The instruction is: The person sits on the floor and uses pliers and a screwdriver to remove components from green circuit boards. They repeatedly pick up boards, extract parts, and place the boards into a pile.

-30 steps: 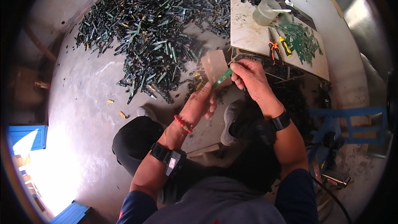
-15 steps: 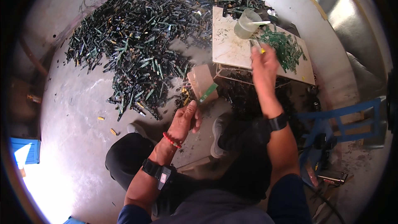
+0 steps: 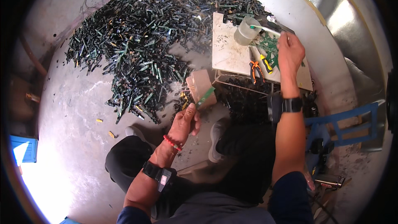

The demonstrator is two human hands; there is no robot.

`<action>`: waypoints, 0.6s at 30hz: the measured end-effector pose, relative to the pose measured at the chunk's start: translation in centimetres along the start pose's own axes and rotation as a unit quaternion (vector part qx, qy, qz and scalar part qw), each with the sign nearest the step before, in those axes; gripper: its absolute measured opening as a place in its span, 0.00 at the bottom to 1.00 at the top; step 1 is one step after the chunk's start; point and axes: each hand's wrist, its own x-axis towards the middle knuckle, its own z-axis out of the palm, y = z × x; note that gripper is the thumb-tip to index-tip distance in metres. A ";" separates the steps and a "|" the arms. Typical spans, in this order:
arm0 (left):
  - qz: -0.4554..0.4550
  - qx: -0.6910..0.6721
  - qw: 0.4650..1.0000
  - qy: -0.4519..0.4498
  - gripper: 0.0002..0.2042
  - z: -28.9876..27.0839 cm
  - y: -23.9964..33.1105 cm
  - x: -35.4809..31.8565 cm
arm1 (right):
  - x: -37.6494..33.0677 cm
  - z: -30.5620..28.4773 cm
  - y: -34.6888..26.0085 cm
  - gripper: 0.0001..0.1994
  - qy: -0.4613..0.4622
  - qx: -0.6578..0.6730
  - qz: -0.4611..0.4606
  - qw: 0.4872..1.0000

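Observation:
My left hand (image 3: 185,121) pinches the lower end of a narrow green circuit board strip (image 3: 206,96), held up at a slant. My right hand (image 3: 291,54) is closed on a slim white stick (image 3: 267,30), whose far end reaches over the mouth of a cloudy plastic cup (image 3: 244,35). That cup stands on a small pale table (image 3: 226,54). Below it lie pliers with orange and black handles (image 3: 256,73) and a screwdriver with a yellow and black handle (image 3: 266,64). Green board strips (image 3: 270,49) are piled behind my right hand, which partly hides them.
A wide heap of dark and green strips (image 3: 137,54) covers the floor ahead and left. Between my feet and the table stands a brown cardboard piece (image 3: 203,81). A blue chair frame (image 3: 348,120) is at the right, and a blue box (image 3: 24,148) at the far left.
My right hand has let go of the yellow-handled screwdriver on the table, moved right and taken hold of the white stick at the cup. The left hand still holds the strip, nearly unmoved.

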 end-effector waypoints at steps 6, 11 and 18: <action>-0.005 -0.022 1.000 0.004 0.22 0.1 -0.7 0.3 | -4.2 -0.3 2.1 0.10 -0.072 0.194 0.167 0.964; 0.004 -0.006 1.000 0.013 0.21 -0.4 -0.2 0.1 | -5.7 -0.8 0.4 0.08 -0.196 0.227 0.292 0.908; 0.007 -0.004 1.000 0.027 0.22 0.0 -0.2 0.6 | -5.5 -0.6 1.0 0.10 -0.133 0.177 0.197 0.955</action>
